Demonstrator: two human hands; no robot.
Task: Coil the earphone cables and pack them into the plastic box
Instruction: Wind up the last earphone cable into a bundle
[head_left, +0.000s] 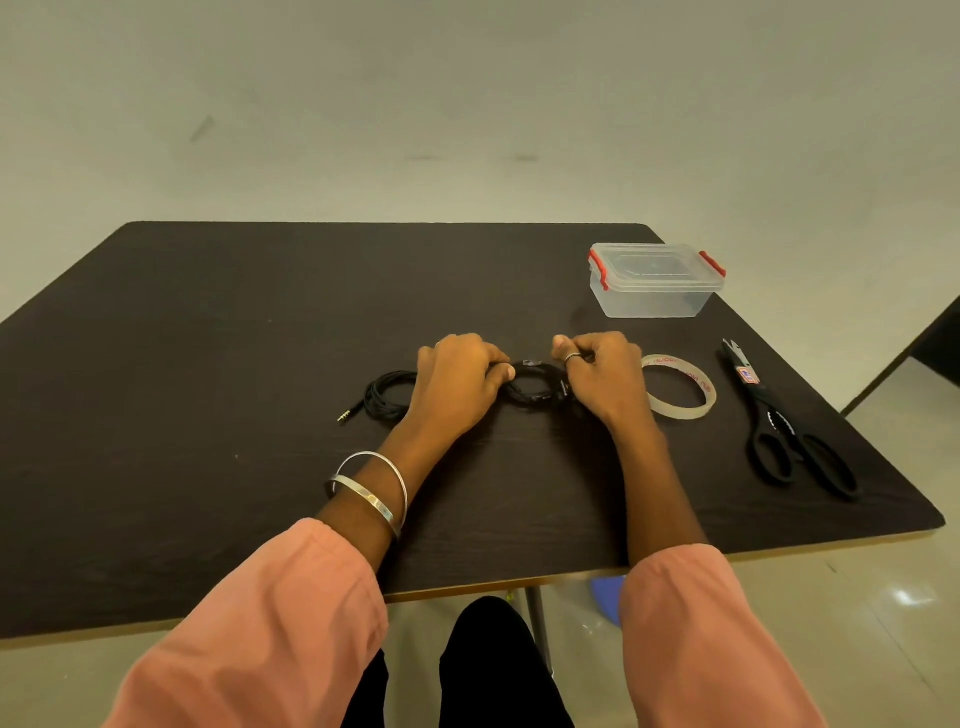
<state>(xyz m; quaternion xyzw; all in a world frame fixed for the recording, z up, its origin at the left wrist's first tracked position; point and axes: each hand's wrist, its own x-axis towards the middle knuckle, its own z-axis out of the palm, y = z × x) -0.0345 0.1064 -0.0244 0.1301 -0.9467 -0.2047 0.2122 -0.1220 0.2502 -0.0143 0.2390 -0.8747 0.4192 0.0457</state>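
A black earphone cable wound into a small coil (532, 387) lies on the dark table (208, 338) between my hands. My left hand (457, 382) pinches the coil's left side and my right hand (602, 374) pinches its right side. A second black coiled cable (387, 395) with a metal jack plug (344, 416) rests just left of my left hand, partly hidden by it. The clear plastic box (652, 299) with red clips stands shut at the far right of the table, apart from both hands.
A roll of clear tape (698, 410) lies flat just right of my right hand. Black scissors (779, 421) lie further right, near the table's right edge. The table's front edge runs close to my sleeves.
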